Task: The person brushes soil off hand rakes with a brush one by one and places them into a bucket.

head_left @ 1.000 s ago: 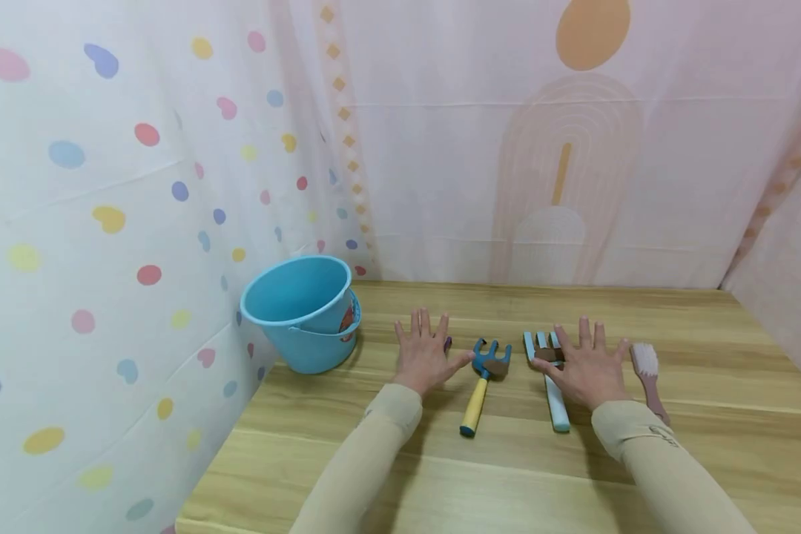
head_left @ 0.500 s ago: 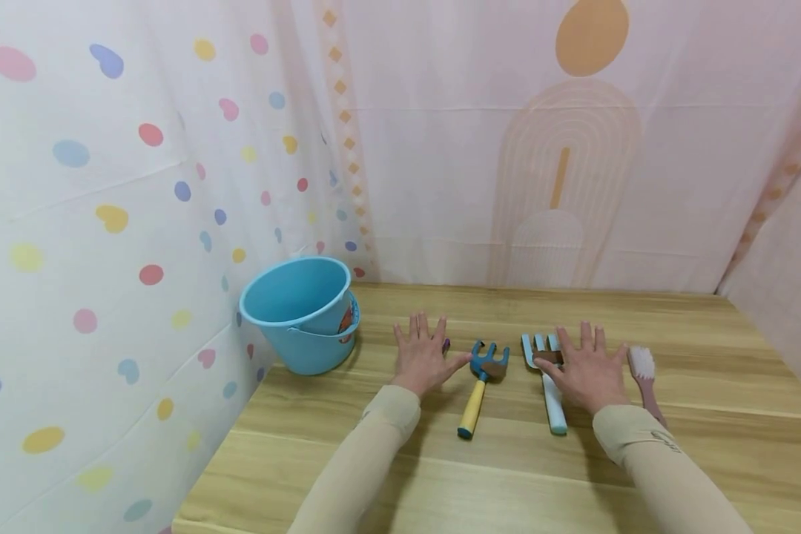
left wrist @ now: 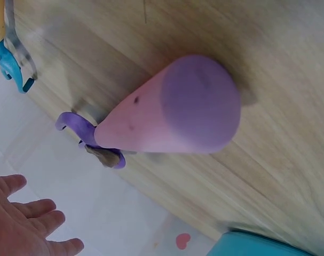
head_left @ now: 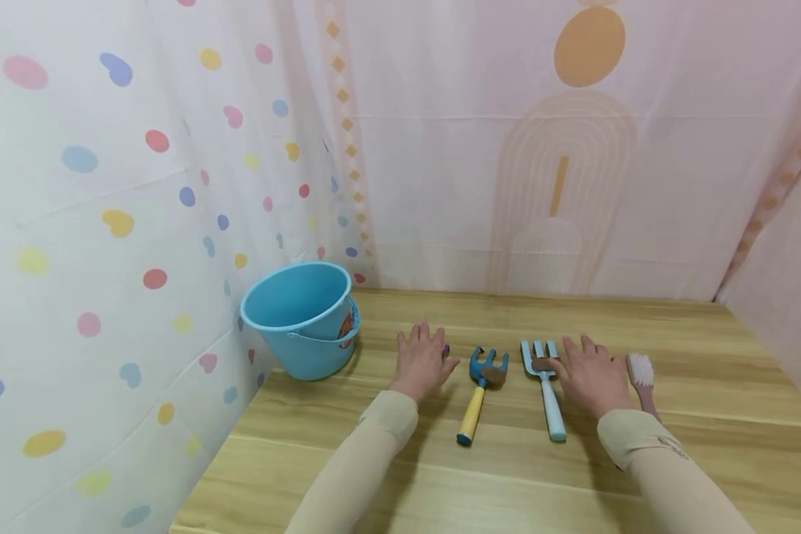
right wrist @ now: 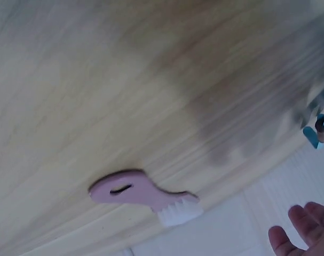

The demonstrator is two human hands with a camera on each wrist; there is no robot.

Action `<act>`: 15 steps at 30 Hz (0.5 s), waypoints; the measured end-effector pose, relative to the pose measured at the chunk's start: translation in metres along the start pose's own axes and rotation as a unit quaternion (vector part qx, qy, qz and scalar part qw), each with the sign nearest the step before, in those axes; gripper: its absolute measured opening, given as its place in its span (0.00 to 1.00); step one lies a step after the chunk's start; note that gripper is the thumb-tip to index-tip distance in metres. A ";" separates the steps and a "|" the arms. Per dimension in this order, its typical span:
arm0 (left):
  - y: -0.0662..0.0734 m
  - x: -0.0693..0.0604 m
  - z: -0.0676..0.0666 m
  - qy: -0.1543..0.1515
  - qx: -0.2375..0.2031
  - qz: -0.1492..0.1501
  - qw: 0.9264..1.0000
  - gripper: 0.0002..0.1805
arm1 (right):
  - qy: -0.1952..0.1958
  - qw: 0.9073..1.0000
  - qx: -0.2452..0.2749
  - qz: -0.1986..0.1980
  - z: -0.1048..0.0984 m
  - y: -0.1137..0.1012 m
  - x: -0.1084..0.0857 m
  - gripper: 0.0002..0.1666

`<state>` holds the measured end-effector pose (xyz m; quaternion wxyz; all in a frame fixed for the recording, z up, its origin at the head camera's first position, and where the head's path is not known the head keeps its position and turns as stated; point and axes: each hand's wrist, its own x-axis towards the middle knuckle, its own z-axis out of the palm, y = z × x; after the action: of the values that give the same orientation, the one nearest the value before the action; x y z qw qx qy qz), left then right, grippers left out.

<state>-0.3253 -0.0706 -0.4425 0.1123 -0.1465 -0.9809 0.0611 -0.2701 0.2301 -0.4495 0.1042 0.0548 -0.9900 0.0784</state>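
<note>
My left hand (head_left: 420, 367) hovers with loosely spread fingers above a pink-handled tool (left wrist: 145, 117) with purple prongs and a brown patch. In the head view that tool is nearly all hidden under the hand. To its right lies a small blue hand rake (head_left: 470, 417) with a yellow handle and a brown patch. My right hand (head_left: 594, 374) is held between a light blue hand fork (head_left: 552, 411) and a pinkish brush (head_left: 643, 378) with white bristles. Its fingers are relaxed, and nothing is in either hand. The right wrist view shows the brush (right wrist: 135, 189) lying flat.
A light blue bucket (head_left: 300, 348) with its handle down stands at the table's left back corner. The wooden table (head_left: 480, 489) backs onto a patterned curtain (head_left: 427, 185), with a dotted curtain (head_left: 127, 311) along the left side.
Both hands have drawn slightly nearer and their fingers have relaxed. The right hand has moved a little off the light blue fork, showing more of it. The tools and bucket stay put.
</note>
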 end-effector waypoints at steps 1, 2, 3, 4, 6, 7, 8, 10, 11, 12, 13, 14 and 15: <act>0.000 0.000 -0.001 0.002 0.002 0.002 1.000 0.39 | -0.001 1.000 -0.001 0.001 -0.001 0.001 0.000 0.36; 0.000 0.000 -0.001 0.003 0.003 0.003 1.000 0.38 | -0.001 1.000 -0.003 0.001 -0.002 0.002 -0.001 0.34; 0.000 0.000 -0.002 0.007 0.004 0.005 1.000 0.36 | -0.001 1.000 -0.003 0.002 -0.003 0.003 -0.001 0.33; 0.000 0.000 -0.002 0.010 0.003 0.007 1.000 0.35 | -0.001 1.000 -0.003 0.003 -0.004 0.005 -0.001 0.33; 0.000 0.000 -0.002 0.011 -0.007 0.009 1.000 0.33 | -0.004 1.000 0.000 0.009 -0.006 0.008 -0.002 0.32; 0.000 0.000 -0.002 0.011 -0.014 0.009 1.000 0.31 | -0.007 1.000 0.002 0.012 -0.007 0.009 -0.002 0.32; 0.000 0.000 -0.002 0.010 -0.022 0.009 1.000 0.30 | -0.010 1.000 0.004 0.014 -0.008 0.011 -0.003 0.31; 0.001 -0.001 -0.003 0.005 -0.039 0.008 0.999 0.27 | -0.016 1.000 0.003 0.018 -0.010 0.014 -0.004 0.29; 0.001 -0.001 -0.003 0.001 -0.046 0.007 0.999 0.26 | -0.019 1.000 0.003 0.019 -0.011 0.016 -0.005 0.28; 0.001 -0.001 -0.004 -0.002 -0.052 0.005 0.999 0.25 | -0.021 1.000 0.003 0.021 -0.013 0.017 -0.005 0.27; 0.001 -0.001 -0.004 -0.005 -0.058 0.005 0.998 0.23 | -0.024 0.999 -0.001 0.023 -0.014 0.019 -0.006 0.26; 0.002 -0.001 -0.005 -0.007 -0.062 0.004 0.998 0.22 | -0.027 0.999 -0.004 0.025 -0.014 0.021 -0.006 0.24; 0.002 -0.001 -0.005 -0.008 -0.066 0.005 0.998 0.21 | -0.027 0.999 -0.007 0.027 -0.015 0.023 -0.006 0.23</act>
<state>-0.3229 -0.0684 -0.4377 0.0945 -0.1579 -0.9829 -0.0020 -0.2639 0.2556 -0.4396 0.0753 0.0292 -0.9941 0.0731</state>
